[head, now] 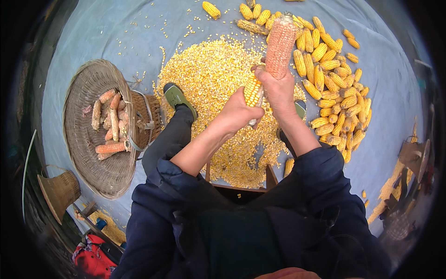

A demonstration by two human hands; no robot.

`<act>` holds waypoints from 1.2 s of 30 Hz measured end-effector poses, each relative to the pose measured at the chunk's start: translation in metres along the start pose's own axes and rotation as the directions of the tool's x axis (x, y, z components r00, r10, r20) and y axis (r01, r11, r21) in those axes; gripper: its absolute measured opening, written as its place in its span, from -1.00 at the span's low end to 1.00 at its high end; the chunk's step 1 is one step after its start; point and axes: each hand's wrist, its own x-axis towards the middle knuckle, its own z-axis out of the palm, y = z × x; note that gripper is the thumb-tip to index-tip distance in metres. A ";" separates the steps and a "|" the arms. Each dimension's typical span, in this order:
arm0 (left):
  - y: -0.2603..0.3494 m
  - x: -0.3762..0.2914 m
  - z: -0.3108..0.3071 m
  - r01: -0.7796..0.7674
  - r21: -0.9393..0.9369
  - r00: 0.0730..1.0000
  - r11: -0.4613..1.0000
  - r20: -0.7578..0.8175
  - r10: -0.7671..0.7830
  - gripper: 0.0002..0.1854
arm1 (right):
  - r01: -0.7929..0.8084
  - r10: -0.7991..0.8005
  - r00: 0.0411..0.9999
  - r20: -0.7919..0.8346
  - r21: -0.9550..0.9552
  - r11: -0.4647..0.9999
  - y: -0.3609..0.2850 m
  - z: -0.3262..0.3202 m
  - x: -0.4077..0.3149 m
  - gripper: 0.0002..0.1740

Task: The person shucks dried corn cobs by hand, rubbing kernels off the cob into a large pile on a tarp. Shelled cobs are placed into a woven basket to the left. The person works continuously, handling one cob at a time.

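Note:
My left hand (240,110) is closed around the lower end of a partly shelled yellow corn cob (252,91), which is tilted. My right hand (275,83) grips a bare reddish corncob (281,45) by its lower end; the cob points away from me. The two cobs meet between my hands, where my right fingers also reach the top of the yellow one. Under both hands spreads a broad heap of loose corn kernels (198,76) on a blue-grey sheet (386,104).
Unshelled corn cobs (329,82) are piled on the right. On the left a wide woven basket (80,139) lies tipped, with stripped cobs (114,118) inside. A smaller basket (61,190) is at lower left, near a person in red (94,256). My shoes (178,97) rest among the kernels.

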 end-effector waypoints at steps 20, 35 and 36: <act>0.003 -0.004 -0.003 -0.195 0.680 0.956 0.707 -0.031 0.293 -0.31 | 0.012 -0.012 0.999 0.048 0.010 1.000 0.001 -0.012 0.009 -0.62; 0.001 -0.005 0.004 -0.030 0.732 0.964 0.680 -0.159 0.214 -0.31 | -0.042 0.056 0.981 0.184 -0.077 0.996 -0.004 -0.004 -0.002 -0.58; 0.000 -0.004 0.003 -0.083 0.717 0.958 0.692 -0.134 0.254 -0.37 | -0.105 0.098 0.981 0.165 0.034 0.994 -0.004 -0.006 0.000 -0.62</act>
